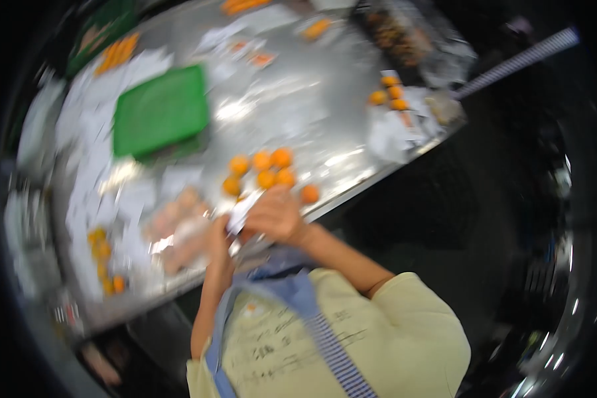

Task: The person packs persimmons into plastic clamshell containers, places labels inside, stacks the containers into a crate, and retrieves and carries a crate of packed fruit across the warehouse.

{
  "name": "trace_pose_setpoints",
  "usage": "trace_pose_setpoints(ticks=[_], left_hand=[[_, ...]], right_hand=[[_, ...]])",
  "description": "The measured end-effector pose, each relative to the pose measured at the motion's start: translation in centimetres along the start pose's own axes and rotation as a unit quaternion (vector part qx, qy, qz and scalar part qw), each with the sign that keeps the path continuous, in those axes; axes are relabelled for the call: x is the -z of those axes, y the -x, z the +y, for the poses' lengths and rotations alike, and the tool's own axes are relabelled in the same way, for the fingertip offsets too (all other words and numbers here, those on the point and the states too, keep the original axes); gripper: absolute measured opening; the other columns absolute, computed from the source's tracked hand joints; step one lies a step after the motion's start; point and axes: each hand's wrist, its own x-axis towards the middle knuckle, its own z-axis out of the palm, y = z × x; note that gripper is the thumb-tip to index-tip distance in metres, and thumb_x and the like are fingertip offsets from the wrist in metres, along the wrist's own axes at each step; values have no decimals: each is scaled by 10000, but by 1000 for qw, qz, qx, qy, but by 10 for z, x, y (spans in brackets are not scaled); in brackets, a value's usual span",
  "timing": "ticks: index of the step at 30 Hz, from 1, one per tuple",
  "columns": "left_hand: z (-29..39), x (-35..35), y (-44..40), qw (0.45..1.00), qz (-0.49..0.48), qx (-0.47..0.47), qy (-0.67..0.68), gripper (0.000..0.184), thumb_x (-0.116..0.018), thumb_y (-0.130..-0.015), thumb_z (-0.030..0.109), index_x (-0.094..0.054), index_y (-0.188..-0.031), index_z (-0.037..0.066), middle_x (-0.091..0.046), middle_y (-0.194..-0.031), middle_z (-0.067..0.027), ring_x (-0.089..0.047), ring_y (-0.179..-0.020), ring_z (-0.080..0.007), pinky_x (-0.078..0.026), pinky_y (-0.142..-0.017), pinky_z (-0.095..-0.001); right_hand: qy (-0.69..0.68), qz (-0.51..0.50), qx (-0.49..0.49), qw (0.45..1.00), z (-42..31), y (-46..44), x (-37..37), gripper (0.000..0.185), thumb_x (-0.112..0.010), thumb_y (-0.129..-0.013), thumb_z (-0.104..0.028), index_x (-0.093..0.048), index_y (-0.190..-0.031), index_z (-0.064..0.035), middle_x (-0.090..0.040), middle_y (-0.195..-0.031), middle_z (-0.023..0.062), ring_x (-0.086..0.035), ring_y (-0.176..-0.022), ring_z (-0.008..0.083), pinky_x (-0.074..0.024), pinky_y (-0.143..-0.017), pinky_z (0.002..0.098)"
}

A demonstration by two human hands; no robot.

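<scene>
In front of my body, both hands are close together at the table's near edge. My left hand [220, 231] is closed on the left side of a white sheet or small bag [241, 213]; blur hides which it is. My right hand [276, 215] curls over its other side, fingers bent. Just beyond the hands lie several round orange balls [265, 178], like small oranges. A single orange ball [310, 194] sits apart, right of my right hand. Beside my left hand rests a clear plastic bag [179, 229] with pale pinkish round pieces in it.
A green plastic crate [160, 111] stands on the metal table [278, 119]. White papers [86, 152] cover its left side, with yellow-orange pieces [99, 255] on them. More orange balls [395, 93] lie at the right edge. A clear bag of brown pieces [398, 36] is at the far right.
</scene>
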Motion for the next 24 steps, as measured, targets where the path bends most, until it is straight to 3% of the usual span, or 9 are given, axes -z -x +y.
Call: trace_pose_setpoints(ticks=[4,9,11,12,15,18,20,22,24], left_hand=[[14,16,10,998,-14,14,61,216,-545,-822,275,-594,-911,85,-582,-832,-26,-535,-776,-126,-413,-711,-290],[24,65,-16,982,68,-47,169,255,-500,-856,286,-583,-929,56,-596,-873,-62,-567,-791,-161,-433,-661,-282],[34,95,-18,960,105,-102,237,277,-487,-868,265,-560,-988,26,-599,-928,-84,-571,-853,-190,-446,-751,-314],[44,109,-14,945,122,-140,270,296,-486,-871,241,-542,-1040,4,-600,-971,-97,-570,-915,-212,-453,-847,-344],[36,196,-13,892,262,-210,303,321,-499,-887,267,-546,-1055,-2,-596,-957,-100,-586,-864,-216,-493,-780,-350],[48,230,27,858,354,-250,276,322,-584,-865,229,-556,-1065,-22,-601,-948,-115,-606,-832,-216,-513,-748,-343],[38,248,46,859,342,-274,264,206,-604,-832,73,-553,-1006,-24,-611,-917,-151,-620,-864,-219,-537,-738,-348],[19,262,56,877,340,-279,191,181,-570,-808,-25,-515,-977,5,-584,-1009,-161,-619,-894,-258,-544,-745,-361],[-1,269,58,889,312,-307,130,262,-542,-769,-93,-470,-982,43,-470,-1230,-179,-601,-978,-309,-537,-778,-345]], right_hand=[[-1,-47,31,998,-17,1,-14,186,-679,-591,-125,-625,-769,-137,-602,-821,-37,-568,-756,149,-428,-700,320],[-56,-82,61,993,-29,-7,-26,147,-680,-605,-120,-643,-747,-131,-610,-768,-30,-568,-711,144,-416,-680,292],[-95,-89,58,990,-39,-13,-30,129,-686,-624,-73,-635,-737,-107,-611,-740,-12,-566,-673,149,-413,-664,287],[-143,-85,5,986,-42,-12,-33,131,-687,-627,-59,-629,-738,-98,-609,-735,-1,-566,-672,156,-413,-663,289],[-256,-79,-174,947,-46,-5,-42,122,-690,-679,-14,-606,-762,-45,-607,-735,36,-561,-671,150,-426,-670,285],[-320,-89,-470,818,-47,6,-63,107,-687,-728,-24,-602,-793,-23,-608,-767,23,-552,-692,110,-436,-681,259],[-358,-102,-511,775,-41,8,-77,102,-681,-777,-54,-589,-803,-18,-607,-796,8,-552,-712,68,-445,-679,215],[-375,-104,-544,743,-40,6,-91,102,-679,-781,-55,-584,-801,-23,-609,-784,10,-558,-706,62,-446,-669,203],[-377,-125,-555,731,-40,4,-103,98,-674,-789,-47,-579,-811,-34,-608,-770,1,-558,-698,49,-445,-654,182]])
